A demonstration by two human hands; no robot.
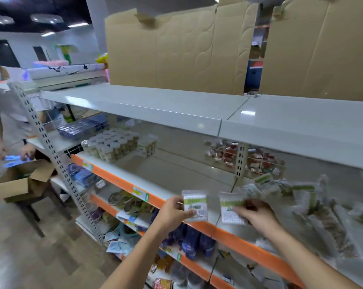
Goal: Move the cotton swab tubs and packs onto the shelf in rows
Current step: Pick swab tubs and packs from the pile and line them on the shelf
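Both hands are raised at the front edge of the orange-trimmed shelf [122, 180], each gripping one cotton swab pack. The left hand [174, 210] holds a clear pack [195, 206] with a green band and barcode label, thumb across its lower front, just above the shelf's orange lip. The right hand [255, 213] grips a second pack [231, 207] of the same kind, fingers curled over its front and right side; this pack sits slightly farther in, over the shelf surface. The two packs are near each other but apart.

To the right on the same shelf lies a loose heap of further swab packs [291, 188], tilted and overlapping, blurred by motion. At the far left of that shelf stands a block of small white-capped tubs [111, 144] in tidy rows. The white shelf above [155, 109] carries upright cardboard sheets [176, 49] along its far side.

At the left of the scene another person [5, 122] stands over an open cardboard box [20, 182], holding blue packets.
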